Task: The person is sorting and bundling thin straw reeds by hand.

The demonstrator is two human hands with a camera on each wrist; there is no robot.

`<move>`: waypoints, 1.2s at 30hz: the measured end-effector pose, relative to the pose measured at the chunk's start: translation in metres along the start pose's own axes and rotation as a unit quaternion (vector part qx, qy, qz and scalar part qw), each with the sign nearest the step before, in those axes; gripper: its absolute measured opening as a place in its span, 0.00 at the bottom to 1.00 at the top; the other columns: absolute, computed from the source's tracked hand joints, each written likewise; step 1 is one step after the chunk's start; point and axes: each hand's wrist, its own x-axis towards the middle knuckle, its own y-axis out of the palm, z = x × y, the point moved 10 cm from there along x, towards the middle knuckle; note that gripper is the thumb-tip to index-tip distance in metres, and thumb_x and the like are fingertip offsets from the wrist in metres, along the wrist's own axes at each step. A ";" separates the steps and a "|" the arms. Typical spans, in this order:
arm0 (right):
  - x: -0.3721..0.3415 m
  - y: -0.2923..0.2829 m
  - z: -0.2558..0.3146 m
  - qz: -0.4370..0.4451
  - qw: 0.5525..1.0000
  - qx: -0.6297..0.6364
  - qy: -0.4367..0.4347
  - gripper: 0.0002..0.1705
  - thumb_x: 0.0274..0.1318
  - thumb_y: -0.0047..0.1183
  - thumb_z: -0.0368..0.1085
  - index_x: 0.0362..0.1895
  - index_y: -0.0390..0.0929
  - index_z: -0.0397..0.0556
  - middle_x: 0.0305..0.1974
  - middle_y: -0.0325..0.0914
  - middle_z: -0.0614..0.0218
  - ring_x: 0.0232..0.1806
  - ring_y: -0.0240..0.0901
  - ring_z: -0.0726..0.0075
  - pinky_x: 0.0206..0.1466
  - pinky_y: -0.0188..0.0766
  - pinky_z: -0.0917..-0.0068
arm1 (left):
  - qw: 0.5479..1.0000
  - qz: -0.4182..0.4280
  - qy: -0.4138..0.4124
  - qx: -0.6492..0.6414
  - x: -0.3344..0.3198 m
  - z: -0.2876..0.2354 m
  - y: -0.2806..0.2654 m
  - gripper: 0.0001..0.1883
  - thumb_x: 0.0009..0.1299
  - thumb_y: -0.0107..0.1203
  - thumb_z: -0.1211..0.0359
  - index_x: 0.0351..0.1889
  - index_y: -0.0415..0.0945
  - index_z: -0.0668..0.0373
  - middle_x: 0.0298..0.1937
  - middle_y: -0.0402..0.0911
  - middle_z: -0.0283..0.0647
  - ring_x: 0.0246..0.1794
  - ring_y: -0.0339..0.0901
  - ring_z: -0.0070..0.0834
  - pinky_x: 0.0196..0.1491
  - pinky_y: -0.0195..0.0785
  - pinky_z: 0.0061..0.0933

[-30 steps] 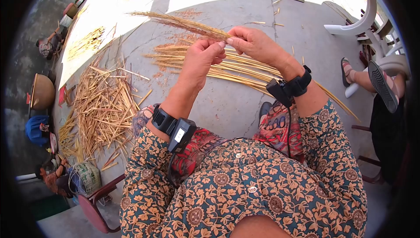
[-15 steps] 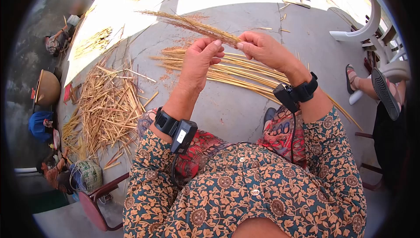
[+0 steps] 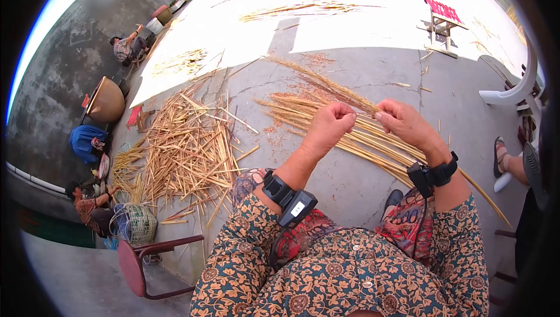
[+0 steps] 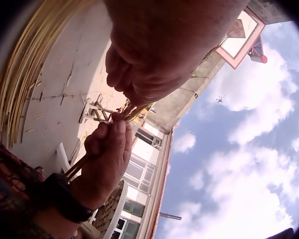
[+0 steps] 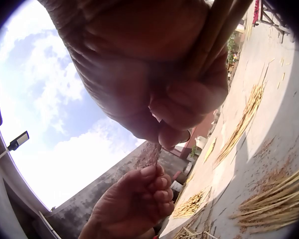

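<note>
In the head view my right hand (image 3: 408,125) holds a small bunch of broomcorn (image 3: 326,83) where the stalks meet the bristly heads, and the heads point away to the upper left. Two stalks (image 5: 209,45) run back under the right palm in the right wrist view. Just left of it is my left hand (image 3: 325,131), thumb pressed to the forefinger. From the right wrist side, reddish head strands (image 5: 152,153) reach the left hand's pinched fingertips. More broomcorn (image 3: 286,109) lies on the ground beyond and below the hands, with reddish seed scattered around its heads.
A heap of cut stalk pieces (image 3: 186,148) covers the ground on the left. Near it stand a maroon chair (image 3: 133,267) and a woven basket (image 3: 142,223). Two people sit along the left wall. A stool (image 3: 442,28) stands in the sun; another person's foot (image 3: 500,156) shows at right.
The head view has swung left, so hands and ground sit further right and lower. My left fingers, at first touching the right ones, have drawn slightly apart from them along the broomcorn.
</note>
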 end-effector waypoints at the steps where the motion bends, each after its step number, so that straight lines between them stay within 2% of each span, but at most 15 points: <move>1: 0.000 0.001 0.000 0.002 1.000 -0.001 0.001 0.15 0.62 0.46 0.42 0.40 0.75 0.42 0.23 0.73 0.69 0.26 0.68 0.76 0.31 0.65 0.74 | 1.000 -0.002 0.006 0.028 0.001 0.002 0.000 0.09 0.66 0.56 0.66 0.35 0.76 0.63 0.27 0.77 0.31 0.27 0.72 0.16 0.32 0.67 0.18; 4: 0.002 0.004 -0.002 0.009 1.000 -0.007 -0.002 0.15 0.62 0.46 0.42 0.41 0.75 0.42 0.23 0.74 0.68 0.26 0.69 0.74 0.31 0.66 0.73 | 0.993 -0.017 0.027 0.118 0.002 -0.002 -0.003 0.09 0.65 0.55 0.68 0.34 0.76 0.65 0.27 0.77 0.32 0.27 0.72 0.17 0.32 0.67 0.20; 7: 0.001 0.006 0.005 0.009 1.000 -0.022 0.015 0.11 0.63 0.47 0.39 0.38 0.74 0.43 0.22 0.68 0.75 0.25 0.63 0.81 0.30 0.64 0.79 | 0.978 -0.041 0.046 0.201 0.001 -0.011 -0.007 0.09 0.63 0.54 0.68 0.33 0.76 0.66 0.27 0.77 0.33 0.27 0.73 0.19 0.32 0.68 0.22; 12: -0.001 0.007 0.006 0.006 0.999 -0.034 0.011 0.11 0.63 0.47 0.39 0.39 0.74 0.43 0.22 0.68 0.74 0.25 0.64 0.81 0.30 0.65 0.78 | 0.954 -0.056 0.056 0.288 -0.001 -0.013 -0.006 0.09 0.63 0.53 0.68 0.32 0.75 0.66 0.26 0.78 0.35 0.27 0.75 0.21 0.33 0.69 0.22; 15: -0.001 0.007 0.003 0.005 1.000 -0.019 0.016 0.11 0.63 0.47 0.39 0.39 0.74 0.43 0.22 0.68 0.75 0.25 0.64 0.82 0.31 0.64 0.79 | 0.981 -0.042 0.021 0.189 0.004 0.001 -0.009 0.11 0.66 0.54 0.64 0.30 0.76 0.64 0.25 0.78 0.35 0.26 0.75 0.21 0.32 0.70 0.21; 18: -0.001 0.004 -0.004 0.012 1.000 0.023 0.012 0.11 0.64 0.46 0.39 0.39 0.74 0.45 0.23 0.66 0.77 0.25 0.62 0.84 0.30 0.63 0.81 | 0.995 0.029 -0.100 0.002 -0.002 0.015 -0.006 0.14 0.68 0.57 0.59 0.37 0.75 0.62 0.32 0.79 0.37 0.30 0.76 0.21 0.34 0.72 0.21; 21: -0.004 0.004 -0.004 0.031 0.999 0.035 0.021 0.13 0.64 0.46 0.41 0.39 0.74 0.44 0.22 0.68 0.74 0.25 0.64 0.81 0.31 0.64 0.78 | 0.984 -0.040 -0.114 -0.132 -0.011 0.008 -0.007 0.15 0.70 0.56 0.59 0.47 0.71 0.58 0.39 0.79 0.38 0.36 0.76 0.21 0.37 0.73 0.22; 24: -0.006 0.011 -0.002 0.076 0.997 0.019 0.022 0.15 0.64 0.46 0.44 0.41 0.74 0.44 0.21 0.69 0.72 0.25 0.65 0.80 0.31 0.64 0.76 | 0.956 -0.035 -0.008 -0.292 -0.005 -0.005 -0.011 0.14 0.71 0.54 0.64 0.52 0.67 0.55 0.45 0.78 0.41 0.41 0.76 0.23 0.42 0.74 0.24; 27: -0.010 0.013 -0.003 0.095 0.994 0.021 0.043 0.17 0.63 0.47 0.46 0.45 0.73 0.45 0.23 0.72 0.69 0.26 0.69 0.76 0.31 0.66 0.75 | 0.940 0.026 0.016 -0.341 -0.005 -0.014 -0.007 0.09 0.72 0.52 0.67 0.48 0.69 0.54 0.44 0.78 0.41 0.41 0.77 0.25 0.44 0.74 0.24; 28: -0.010 0.012 -0.002 0.096 0.994 0.024 0.053 0.18 0.63 0.48 0.47 0.46 0.72 0.46 0.24 0.73 0.68 0.27 0.71 0.73 0.32 0.67 0.74 | 0.940 0.016 0.014 -0.341 -0.004 -0.012 -0.008 0.09 0.72 0.52 0.67 0.48 0.69 0.54 0.44 0.79 0.41 0.41 0.77 0.25 0.44 0.74 0.25; 31: -0.013 0.010 0.021 0.054 0.993 -0.102 -0.005 0.21 0.60 0.51 0.50 0.51 0.71 0.50 0.29 0.78 0.58 0.32 0.77 0.59 0.35 0.70 0.69 | 0.941 -0.011 0.006 -0.339 -0.002 -0.005 -0.010 0.07 0.71 0.53 0.68 0.45 0.70 0.53 0.43 0.79 0.40 0.42 0.77 0.25 0.43 0.75 0.26; 34: -0.010 0.011 0.027 -0.027 0.986 -0.150 -0.060 0.22 0.59 0.53 0.51 0.52 0.72 0.53 0.34 0.79 0.52 0.37 0.76 0.47 0.37 0.71 0.63 | 0.942 -0.024 -0.006 -0.336 -0.002 0.000 -0.010 0.06 0.71 0.53 0.67 0.44 0.70 0.53 0.42 0.79 0.39 0.41 0.77 0.25 0.43 0.75 0.27; 36: -0.007 0.010 0.032 -0.077 0.976 -0.168 -0.118 0.20 0.60 0.52 0.49 0.50 0.73 0.52 0.34 0.79 0.53 0.36 0.76 0.45 0.37 0.71 0.62 | 0.943 -0.024 -0.016 -0.332 -0.002 0.001 -0.008 0.06 0.71 0.53 0.67 0.43 0.70 0.52 0.41 0.79 0.39 0.41 0.77 0.25 0.42 0.75 0.27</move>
